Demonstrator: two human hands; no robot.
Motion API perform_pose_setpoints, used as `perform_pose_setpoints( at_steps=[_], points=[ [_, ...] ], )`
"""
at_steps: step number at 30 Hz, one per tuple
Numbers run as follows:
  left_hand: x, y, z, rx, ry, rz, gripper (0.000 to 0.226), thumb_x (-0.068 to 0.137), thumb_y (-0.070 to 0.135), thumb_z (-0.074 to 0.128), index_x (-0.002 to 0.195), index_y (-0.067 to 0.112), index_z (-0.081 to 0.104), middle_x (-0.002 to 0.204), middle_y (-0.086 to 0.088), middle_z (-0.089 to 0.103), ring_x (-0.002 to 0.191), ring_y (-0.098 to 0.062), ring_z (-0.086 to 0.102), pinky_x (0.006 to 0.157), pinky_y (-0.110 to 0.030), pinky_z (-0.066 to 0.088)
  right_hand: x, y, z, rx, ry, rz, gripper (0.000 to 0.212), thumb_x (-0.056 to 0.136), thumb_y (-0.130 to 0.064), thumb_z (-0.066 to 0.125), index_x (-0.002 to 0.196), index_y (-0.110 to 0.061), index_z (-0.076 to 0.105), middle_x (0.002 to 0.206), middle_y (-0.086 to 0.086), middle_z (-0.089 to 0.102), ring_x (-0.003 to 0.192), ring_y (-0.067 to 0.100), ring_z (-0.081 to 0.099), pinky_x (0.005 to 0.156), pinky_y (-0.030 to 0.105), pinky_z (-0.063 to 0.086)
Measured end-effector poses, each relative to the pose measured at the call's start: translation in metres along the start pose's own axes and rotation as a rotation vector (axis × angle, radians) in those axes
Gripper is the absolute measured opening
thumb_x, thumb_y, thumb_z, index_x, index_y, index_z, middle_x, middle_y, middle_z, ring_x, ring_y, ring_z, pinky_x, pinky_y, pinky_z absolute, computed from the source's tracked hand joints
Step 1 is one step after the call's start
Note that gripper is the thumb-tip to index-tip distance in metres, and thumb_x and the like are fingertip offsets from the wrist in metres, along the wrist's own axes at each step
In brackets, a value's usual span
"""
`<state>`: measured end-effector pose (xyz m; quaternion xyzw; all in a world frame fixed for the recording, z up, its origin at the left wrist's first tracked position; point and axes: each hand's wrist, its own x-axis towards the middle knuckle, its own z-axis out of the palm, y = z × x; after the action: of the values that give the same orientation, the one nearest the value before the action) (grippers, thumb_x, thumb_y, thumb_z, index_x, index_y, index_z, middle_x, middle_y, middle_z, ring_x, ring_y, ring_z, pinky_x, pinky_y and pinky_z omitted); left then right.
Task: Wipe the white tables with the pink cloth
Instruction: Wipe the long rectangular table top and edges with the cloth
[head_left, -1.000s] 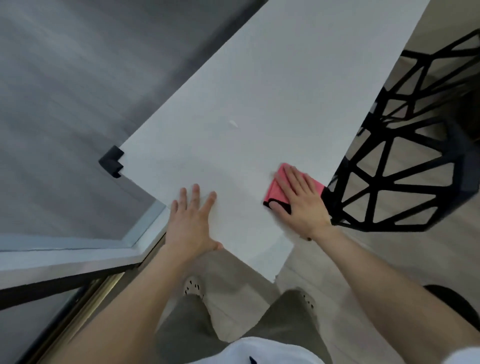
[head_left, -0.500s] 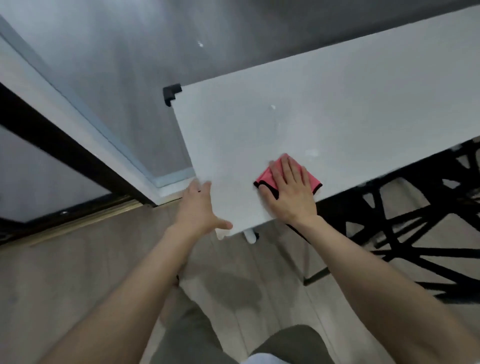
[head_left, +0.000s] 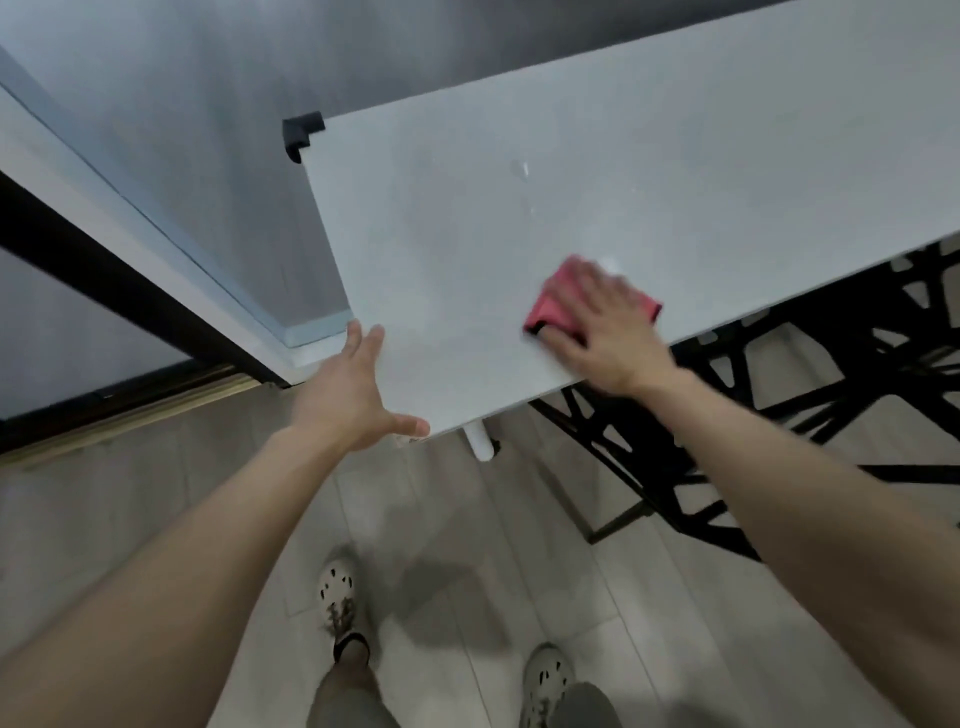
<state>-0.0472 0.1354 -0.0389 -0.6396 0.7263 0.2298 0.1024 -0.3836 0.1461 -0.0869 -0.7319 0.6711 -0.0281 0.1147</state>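
Observation:
The white table fills the upper right of the head view, its near corner pointing toward me. My right hand lies flat with spread fingers on the pink cloth, pressing it onto the tabletop close to the near edge. Most of the cloth is hidden under the hand. My left hand is at the table's near left corner, fingers straight along the short edge and thumb out under the corner. A small pale smear shows on the tabletop further in.
A black corner guard caps the far left corner of the table. A black lattice chair stands under the table on the right. A grey wall and a glass partition frame run on the left. My feet stand on the pale floor.
The view has swung and I have stepped back from the corner. My right hand has slid the cloth a little to the right along the near edge. My left hand has come off the tabletop to its corner.

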Motion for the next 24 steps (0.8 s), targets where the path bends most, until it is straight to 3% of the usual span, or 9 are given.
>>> perform_pose_setpoints(
  at_steps=[2,4,7,9,11,13,16,20,24],
  points=[
    [0.001,-0.002,0.003,-0.017,0.003,0.013,0.159,0.054,0.08,0.094,0.173,0.031,0.002,0.183,0.006,-0.01,0.158,-0.03,0.04,0.112,-0.049,0.05,-0.001,0.003,-0.001,-0.01,0.057,0.233,0.077,0.106,-0.074,0.023,0.172,-0.039,0.008,0.182,0.002,-0.006,0.167,0.019,-0.012,0.135,0.052,-0.004],
    [0.001,-0.004,0.002,-0.01,0.016,0.026,0.157,0.054,0.082,0.092,0.173,0.032,0.002,0.183,0.006,-0.008,0.156,-0.029,0.042,0.108,-0.048,0.052,-0.003,-0.049,0.017,-0.001,0.126,0.261,0.072,0.108,-0.068,0.024,0.172,-0.038,0.011,0.182,0.006,-0.005,0.168,0.022,-0.012,0.135,0.053,-0.005],
    [0.0,-0.005,-0.004,0.116,0.022,0.058,0.153,0.056,0.096,0.079,0.172,0.03,0.004,0.184,0.002,-0.003,0.154,-0.03,0.046,0.102,-0.049,0.054,-0.016,-0.14,0.05,-0.016,0.063,-0.119,0.065,0.11,-0.065,0.027,0.17,-0.043,0.019,0.182,0.002,0.0,0.168,0.018,-0.01,0.135,0.054,-0.003],
    [-0.002,-0.007,-0.009,0.229,0.028,0.117,0.149,0.058,0.103,0.068,0.171,0.028,0.007,0.183,-0.003,0.004,0.149,-0.031,0.051,0.099,-0.048,0.055,-0.022,-0.144,0.048,-0.05,0.016,-0.245,0.064,0.11,-0.067,0.026,0.17,-0.046,0.017,0.182,-0.003,-0.002,0.167,0.014,-0.011,0.135,0.05,-0.006],
    [0.004,-0.016,-0.022,0.332,0.059,0.231,0.128,0.067,0.098,0.066,0.167,0.03,0.021,0.178,-0.005,0.024,0.143,-0.031,0.054,0.096,-0.047,0.054,-0.02,-0.111,0.034,-0.024,0.026,-0.113,0.064,0.11,-0.068,0.026,0.17,-0.049,0.013,0.181,-0.007,-0.005,0.166,0.011,-0.013,0.136,0.049,-0.004],
    [0.019,-0.033,-0.038,0.452,0.117,0.408,0.089,0.085,0.083,0.064,0.156,0.034,0.041,0.157,-0.002,0.05,0.134,-0.028,0.054,0.094,-0.046,0.052,-0.016,-0.08,0.019,0.0,0.07,0.202,0.065,0.11,-0.068,0.023,0.17,-0.047,0.009,0.182,-0.004,-0.007,0.166,0.012,-0.014,0.136,0.05,-0.002],
    [0.042,-0.055,-0.051,0.48,0.14,0.576,0.055,0.103,0.058,0.064,0.154,0.042,0.051,0.167,-0.007,0.043,0.15,-0.03,0.042,0.116,-0.048,0.041,-0.01,-0.11,0.023,0.051,0.143,0.502,0.068,0.11,-0.065,0.02,0.172,-0.04,0.012,0.182,0.004,-0.004,0.167,0.019,-0.011,0.135,0.051,-0.005],
    [0.058,-0.074,-0.051,0.274,0.048,0.697,0.058,0.109,0.027,0.065,0.164,0.029,0.048,0.173,-0.01,0.039,0.162,-0.027,0.031,0.131,-0.04,0.021,-0.029,-0.229,0.07,-0.048,0.177,0.133,0.062,0.113,-0.059,0.029,0.171,-0.037,0.024,0.182,0.006,0.007,0.169,0.023,-0.003,0.135,0.056,0.006],
    [0.069,-0.087,-0.05,0.178,0.038,0.692,0.072,0.104,-0.002,0.057,0.17,0.018,0.036,0.179,-0.002,0.027,0.166,-0.02,0.023,0.133,-0.032,0.013,-0.036,-0.209,0.058,-0.035,0.047,-0.034,0.062,0.113,-0.063,0.025,0.171,-0.045,0.014,0.182,-0.006,-0.002,0.167,0.013,-0.009,0.136,0.048,-0.002]
  ],
)
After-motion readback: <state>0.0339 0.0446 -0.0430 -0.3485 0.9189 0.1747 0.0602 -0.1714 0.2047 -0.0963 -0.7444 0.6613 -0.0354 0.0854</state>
